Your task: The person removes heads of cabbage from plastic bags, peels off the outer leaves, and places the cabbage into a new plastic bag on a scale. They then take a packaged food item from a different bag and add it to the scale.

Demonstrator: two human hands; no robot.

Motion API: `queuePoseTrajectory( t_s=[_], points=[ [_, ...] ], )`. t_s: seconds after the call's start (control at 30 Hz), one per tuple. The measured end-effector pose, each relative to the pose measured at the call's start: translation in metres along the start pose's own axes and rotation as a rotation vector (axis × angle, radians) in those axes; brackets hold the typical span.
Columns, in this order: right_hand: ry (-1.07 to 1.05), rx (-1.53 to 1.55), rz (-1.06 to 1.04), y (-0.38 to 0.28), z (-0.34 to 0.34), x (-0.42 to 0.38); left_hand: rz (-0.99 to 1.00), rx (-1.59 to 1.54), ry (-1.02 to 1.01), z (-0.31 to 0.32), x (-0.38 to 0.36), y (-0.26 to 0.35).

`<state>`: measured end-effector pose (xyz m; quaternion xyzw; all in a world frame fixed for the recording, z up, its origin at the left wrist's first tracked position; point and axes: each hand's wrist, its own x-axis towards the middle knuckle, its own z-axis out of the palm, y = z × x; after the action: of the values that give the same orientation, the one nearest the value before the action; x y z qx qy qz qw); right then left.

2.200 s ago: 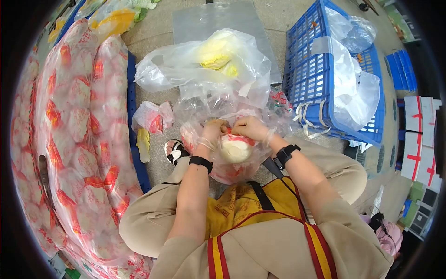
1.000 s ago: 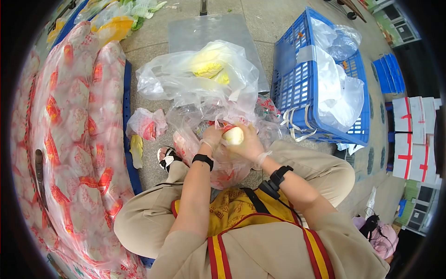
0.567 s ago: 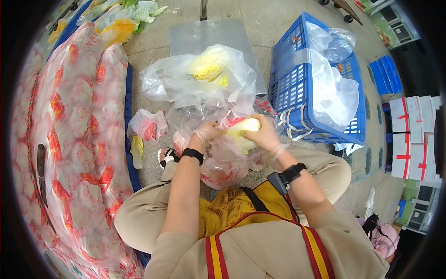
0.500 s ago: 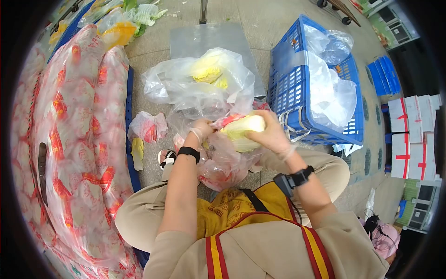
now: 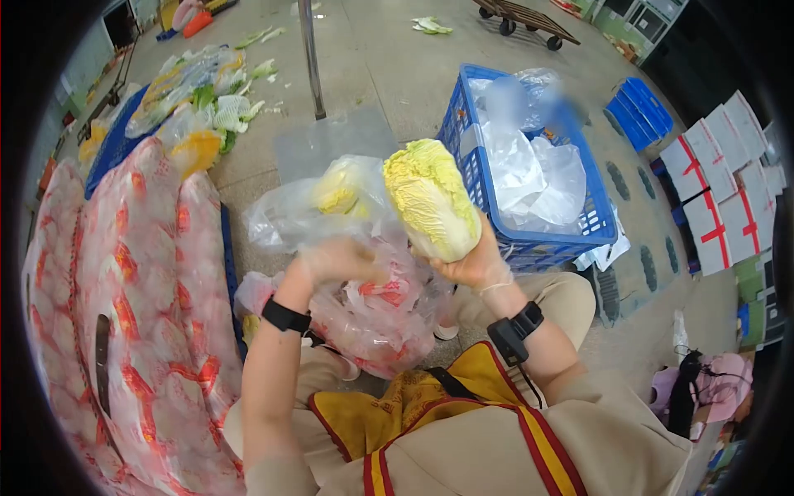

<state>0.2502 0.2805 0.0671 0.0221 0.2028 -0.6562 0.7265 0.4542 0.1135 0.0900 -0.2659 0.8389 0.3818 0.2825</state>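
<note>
My right hand [image 5: 480,260] grips a napa cabbage [image 5: 430,198] by its white base, with the yellow leafy end pointing up and away from me. The cabbage has no wrapper on it. My left hand [image 5: 343,263] is smeared by motion, so its fingers cannot be made out. It is over a heap of red-printed clear plastic wrappers [image 5: 389,310] between my legs. Beyond it, a large clear plastic bag [image 5: 281,215] lies with another yellowish cabbage [image 5: 341,194] showing inside, at the near edge of a grey metal platform [image 5: 322,136].
At right stands a blue crate [image 5: 550,250] holding clear plastic bags [image 5: 529,178]. Stacked bags of wrapped cabbages [image 5: 136,331] line my left. A metal post [image 5: 311,62] rises behind the platform. White boxes [image 5: 719,190] and blue crates [image 5: 639,114] are farther right.
My right hand has lifted the cabbage up and forward and turned it leafy end up. The red-printed wrapper has come off it. My left hand has moved left and slightly down, and the view has shifted.
</note>
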Motion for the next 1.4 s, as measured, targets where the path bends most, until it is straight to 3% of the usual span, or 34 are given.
queuePoseTrajectory(
  t_s=[0.03,0.07,0.13,0.17,0.2,0.23,0.3,0.33,0.4,0.43,0.47,0.5,0.53,0.57,0.6,0.67,0.73,0.8,0.83,0.9,0.97,1.03,1.17,1.23,1.27,1.33,1.37,1.4],
  points=[
    [-0.053,0.113,0.073,0.006,0.002,0.003,0.174,-0.326,0.152,-0.009,-0.010,0.001],
    [-0.075,0.120,0.070,0.012,0.005,0.005,0.164,-0.306,0.160,-0.007,-0.003,-0.003],
    [-0.115,0.159,0.098,0.024,0.016,0.008,0.691,-0.797,0.490,0.007,0.026,-0.021],
    [-0.229,0.123,0.104,0.030,0.022,0.009,0.683,-0.779,0.496,0.016,0.030,-0.015],
    [-0.245,0.132,0.107,0.033,0.025,0.010,0.797,-1.244,0.483,0.032,0.035,0.000],
    [-0.169,-0.097,0.177,0.035,0.028,0.010,0.895,-1.716,0.453,0.040,0.037,0.011],
    [-0.009,-0.630,0.268,0.026,0.044,0.000,0.910,-1.862,0.428,0.034,0.027,0.026],
    [-0.014,-0.626,0.276,0.015,0.040,0.006,0.931,-2.025,0.388,0.031,0.021,0.032],
    [0.271,-1.359,-0.190,0.003,0.036,0.016,0.882,-2.036,0.368,0.028,0.018,0.031],
    [0.250,-1.089,-0.286,0.005,0.033,0.017,0.727,-1.955,0.382,0.026,0.021,0.029],
    [0.247,-1.088,-0.286,0.009,0.033,0.024,0.579,-1.868,0.393,0.024,0.023,0.029],
    [0.085,-1.029,-0.239,0.013,0.032,0.033,0.578,-1.866,0.398,0.026,0.025,0.030],
    [-0.079,-0.966,-0.191,0.016,0.029,0.042,0.511,-1.593,0.478,0.028,0.027,0.031],
    [-0.186,-0.845,-0.179,0.014,0.021,0.047,0.438,-1.317,0.548,0.027,0.027,0.031],
    [-0.195,-0.844,-0.173,0.012,0.017,0.046,0.434,-1.317,0.559,0.018,0.014,0.027],
    [-0.232,-0.339,-0.165,0.006,0.010,0.046,0.087,-1.043,0.466,-0.011,-0.023,-0.002],
    [-0.245,-0.149,-0.183,-0.005,0.009,0.055,-0.094,-0.425,0.969,-0.037,-0.021,-0.057],
    [-0.277,-0.029,-0.155,-0.015,0.016,0.067,-0.186,-0.202,1.460,-0.043,-0.053,-0.065],
    [-0.273,-0.028,-0.162,-0.015,0.015,0.074,-0.179,-0.203,1.455,-0.037,-0.048,-0.083],
    [-0.279,0.051,-0.191,-0.016,0.018,0.094,-0.100,-0.319,1.702,-0.012,-0.010,-0.132],
    [-0.257,0.080,-0.215,-0.006,0.023,0.106,-0.262,-1.014,1.362,0.011,0.023,-0.173],
    [-0.231,0.118,-0.224,0.001,0.021,0.116,-0.525,-1.183,0.846,0.014,0.022,-0.187],
    [-0.268,0.195,-0.127,0.010,0.014,0.134,-0.462,-1.259,0.756,0.018,0.030,-0.201],
    [-0.290,-0.117,-0.142,0.018,0.011,0.135,-0.031,-1.416,1.111,0.011,0.018,-0.191],
    [-0.285,-0.112,-0.131,0.022,0.007,0.139,-0.045,-1.420,1.114,0.007,0.011,-0.182],
    [-0.291,0.099,0.084,0.030,-0.005,0.148,0.336,-1.650,1.097,-0.001,0.001,-0.168],
    [-0.288,0.100,0.091,0.036,-0.008,0.152,0.494,-1.733,0.934,-0.001,0.003,-0.177],
    [-0.236,0.116,0.142,0.043,-0.011,0.156,0.488,-1.736,0.938,0.000,0.011,-0.190]
  ],
)
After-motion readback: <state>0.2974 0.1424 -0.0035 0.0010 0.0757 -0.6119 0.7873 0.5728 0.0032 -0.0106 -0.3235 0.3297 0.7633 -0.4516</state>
